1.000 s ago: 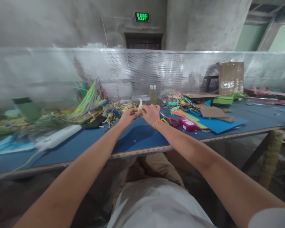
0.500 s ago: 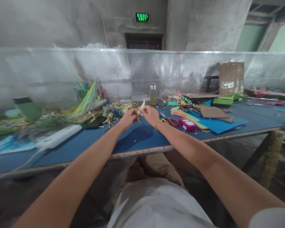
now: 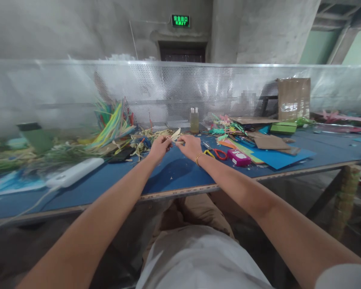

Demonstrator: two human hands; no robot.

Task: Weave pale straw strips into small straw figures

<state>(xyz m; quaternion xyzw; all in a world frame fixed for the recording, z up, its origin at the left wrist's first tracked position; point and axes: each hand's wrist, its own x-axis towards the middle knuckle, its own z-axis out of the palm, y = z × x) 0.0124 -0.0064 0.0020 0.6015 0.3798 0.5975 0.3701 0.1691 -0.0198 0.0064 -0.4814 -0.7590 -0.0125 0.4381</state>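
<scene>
Pale, dry leaf-like strips [image 3: 175,135] stretch between my two hands, raised over the blue tabletop. My left hand [image 3: 161,147] is closed, its thumb and fingers pinching one side of the strips. From the other side my right hand [image 3: 190,145], with a gold bracelet at the wrist, pinches them too. One pointed end sticks up between the hands, while the parts inside the fingers are hidden. Just behind my left hand lies a heap of similar straw-coloured strips [image 3: 141,145]. Scissors [image 3: 220,154] with red and yellow handles rest right of my right hand.
A purple box [image 3: 238,157], a blue sheet [image 3: 285,158] and cardboard pieces [image 3: 270,142] lie to the right. At the back stands a small bottle [image 3: 194,122]. A white power strip [image 3: 75,172] with its cable and a bundle of coloured strips [image 3: 112,125] occupy the left.
My right hand has turned over and sunk slightly, its fingers now lower on the strips. The strips' pointed end leans lower, and the piece hanging below the hands no longer shows.
</scene>
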